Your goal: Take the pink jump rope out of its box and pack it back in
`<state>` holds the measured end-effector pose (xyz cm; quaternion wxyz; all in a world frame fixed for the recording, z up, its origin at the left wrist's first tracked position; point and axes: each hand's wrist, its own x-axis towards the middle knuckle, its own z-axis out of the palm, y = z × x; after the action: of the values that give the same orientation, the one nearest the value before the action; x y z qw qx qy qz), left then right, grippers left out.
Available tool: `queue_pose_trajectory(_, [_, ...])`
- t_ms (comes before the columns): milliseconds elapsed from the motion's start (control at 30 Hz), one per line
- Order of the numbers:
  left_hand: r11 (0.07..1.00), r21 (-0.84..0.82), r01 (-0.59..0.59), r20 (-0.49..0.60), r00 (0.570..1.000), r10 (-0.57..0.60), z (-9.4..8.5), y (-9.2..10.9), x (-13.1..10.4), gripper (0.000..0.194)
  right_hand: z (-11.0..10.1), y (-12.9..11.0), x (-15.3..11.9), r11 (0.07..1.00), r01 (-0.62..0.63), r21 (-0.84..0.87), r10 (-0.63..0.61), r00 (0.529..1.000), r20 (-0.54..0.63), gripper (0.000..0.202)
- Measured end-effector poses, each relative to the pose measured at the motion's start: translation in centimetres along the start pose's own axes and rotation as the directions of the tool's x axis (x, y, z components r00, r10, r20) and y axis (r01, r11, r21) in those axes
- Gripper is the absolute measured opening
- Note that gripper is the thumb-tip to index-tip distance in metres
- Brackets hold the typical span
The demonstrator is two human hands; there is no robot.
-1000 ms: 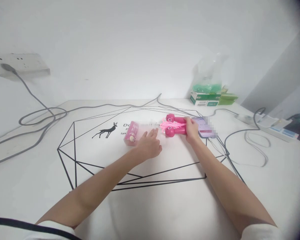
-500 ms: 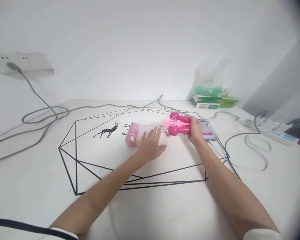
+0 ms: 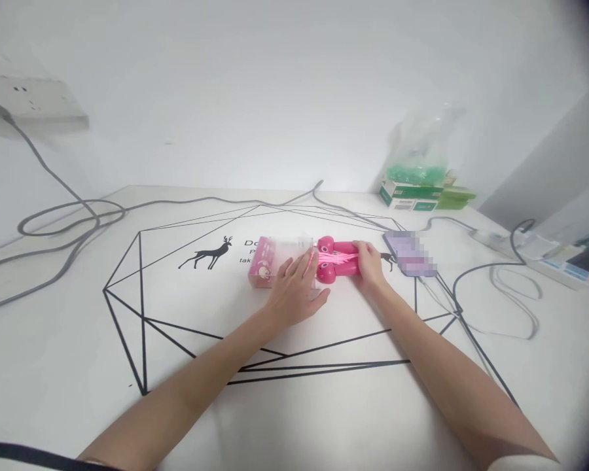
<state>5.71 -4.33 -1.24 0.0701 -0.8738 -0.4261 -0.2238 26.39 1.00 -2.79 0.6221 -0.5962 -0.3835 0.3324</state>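
Note:
A jump rope with two deep-pink handles lies level, its lighter pink cord bundled between them. My right hand is closed around the plain ends of the handles. Their rounded ends, with eyes on them, point left and are at the open-looking right end of a box. This box is clear plastic with a pink printed left end, lying on its side on the table. My left hand rests on the box's near right part with its fingers stretched out, and hides some of it. Whether the handle ends are inside the box I cannot tell.
A purple phone-like slab lies right of my right hand. Green-and-white boxes carry a clear bag at the back right. Grey cables run along the back and left. A power strip is on the right.
My right hand has moved left and brought the jump rope up against the box's right end. My left hand stays on the box. The camera view has shifted slightly.

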Motion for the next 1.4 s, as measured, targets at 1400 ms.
queue_pose_trajectory(1400, [0.995,-0.017,-0.102,0.088,0.991,0.103,-1.1,-0.6,0.3,0.066,-1.3,0.2,-1.5,0.135,0.827,-0.546,-0.323,0.557,0.765,0.079])
